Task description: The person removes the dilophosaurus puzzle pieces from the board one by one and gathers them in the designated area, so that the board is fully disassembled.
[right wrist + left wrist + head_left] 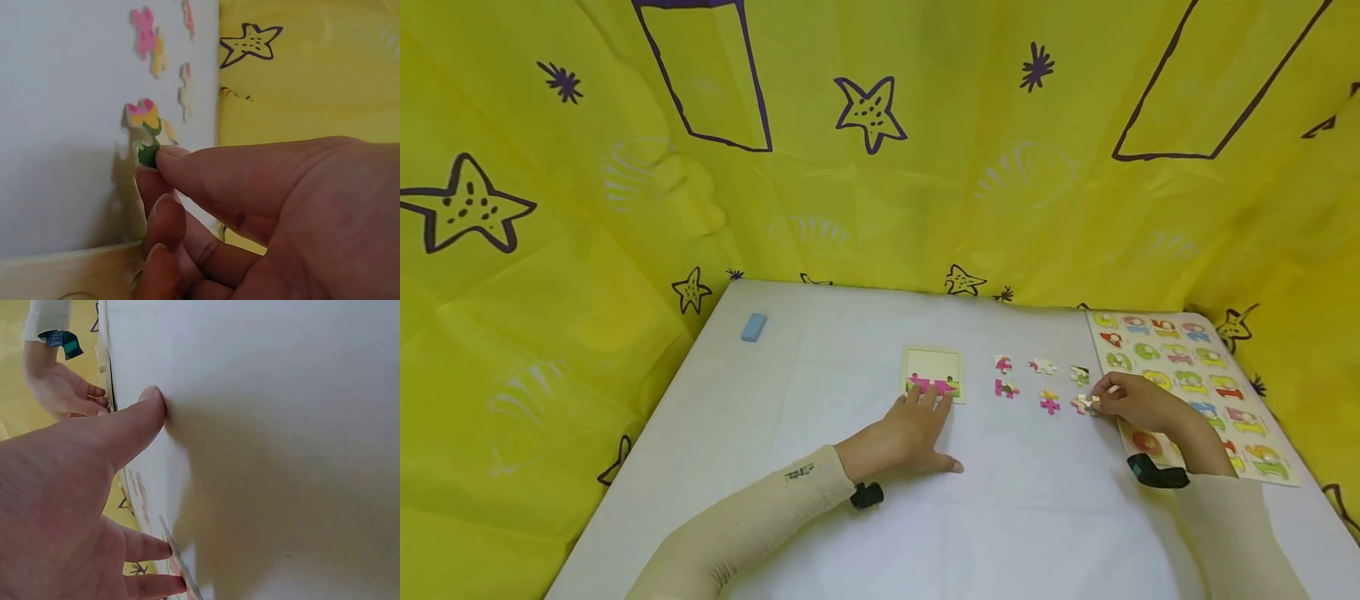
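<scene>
My left hand (pixel 912 435) rests its outstretched fingertips on the lower edge of a small square puzzle tray (pixel 934 350), its thumb spread away. Along the tray's bottom, pink and green puzzle pieces (pixel 934 387) form a row, partly hidden by the fingers; the upper part shows a bare pale base. In the left wrist view, two fingers (pixel 150 547) meet the tray's edge. My right hand (pixel 1138 402) pinches a jigsaw piece (pixel 148 154) with green, yellow and pink on it between thumb and forefinger, at the right end of the lower row of loose pieces.
Other loose jigsaw pieces (pixel 1006 388) lie in two rows right of the tray. A number puzzle board (pixel 1180 367) lies under and beyond my right forearm. A blue block (pixel 754 327) sits at the far left. Yellow patterned cloth (pixel 865 192) walls in the white table (pixel 820 367).
</scene>
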Demonstrator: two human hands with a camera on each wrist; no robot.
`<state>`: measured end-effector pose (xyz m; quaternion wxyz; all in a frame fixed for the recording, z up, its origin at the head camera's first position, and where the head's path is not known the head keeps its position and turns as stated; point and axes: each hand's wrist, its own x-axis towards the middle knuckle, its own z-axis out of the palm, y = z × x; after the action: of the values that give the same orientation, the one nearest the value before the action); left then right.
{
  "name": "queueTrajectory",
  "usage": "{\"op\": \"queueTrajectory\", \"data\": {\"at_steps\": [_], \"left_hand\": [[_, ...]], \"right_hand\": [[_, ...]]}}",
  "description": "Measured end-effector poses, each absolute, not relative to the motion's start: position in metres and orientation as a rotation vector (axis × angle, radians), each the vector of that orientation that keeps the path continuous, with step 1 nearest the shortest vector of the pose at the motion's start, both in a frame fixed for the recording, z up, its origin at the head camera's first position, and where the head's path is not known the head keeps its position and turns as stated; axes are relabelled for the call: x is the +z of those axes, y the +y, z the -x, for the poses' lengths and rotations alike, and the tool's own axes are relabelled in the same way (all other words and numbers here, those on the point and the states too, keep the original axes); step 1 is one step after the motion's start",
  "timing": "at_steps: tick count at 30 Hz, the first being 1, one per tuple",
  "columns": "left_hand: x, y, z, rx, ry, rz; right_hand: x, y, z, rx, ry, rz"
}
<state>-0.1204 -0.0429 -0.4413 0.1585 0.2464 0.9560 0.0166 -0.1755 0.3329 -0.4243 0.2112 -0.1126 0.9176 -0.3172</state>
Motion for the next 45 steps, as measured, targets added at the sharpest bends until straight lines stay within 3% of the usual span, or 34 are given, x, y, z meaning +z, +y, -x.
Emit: {"op": "queueTrajectory", "data": {"at_steps": [24, 34, 45], "left_hand": [[-0.445, -0.041, 0.119, 0.104, 2.733, -0.724], [-0.444, -0.035, 0.117, 0.126, 2.717, -0.742], [-0.446, -0.037, 0.114, 0.267, 2.696, -0.721]], "right_hand": [[-0.423, 0.306, 0.175, -0.715, 2.805, 0.29], [-0.422, 0.254, 0.19, -0.789, 2.732, 0.38], [-0.438, 0.183, 0.227, -0.878, 2.617, 0.704]]}}
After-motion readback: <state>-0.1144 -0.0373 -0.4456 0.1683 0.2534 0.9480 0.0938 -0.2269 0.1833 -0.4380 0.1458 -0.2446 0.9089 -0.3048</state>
